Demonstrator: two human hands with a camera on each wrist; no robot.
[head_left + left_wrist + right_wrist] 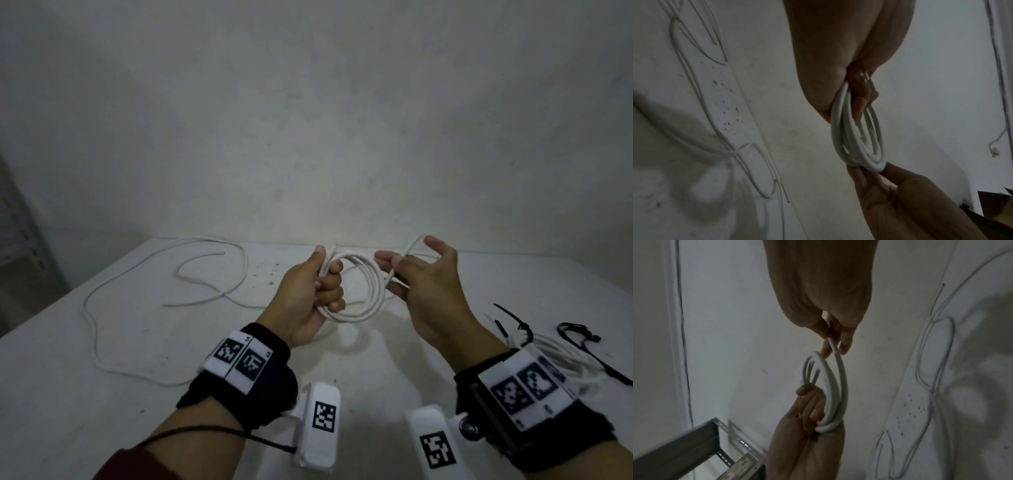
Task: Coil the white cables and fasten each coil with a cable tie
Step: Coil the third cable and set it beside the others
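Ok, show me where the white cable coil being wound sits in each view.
Head: cable coil at centre, between left hand and right hand.
Left wrist: coil right of centre.
Right wrist: coil at centre.
Shared landmark: the left hand's grip on it.

Coil [352,291] held between both hands above table [171,394]; loose cable [102,308] left; cable ties [513,322] right

White cable coil [356,291], black cable ties [513,323].
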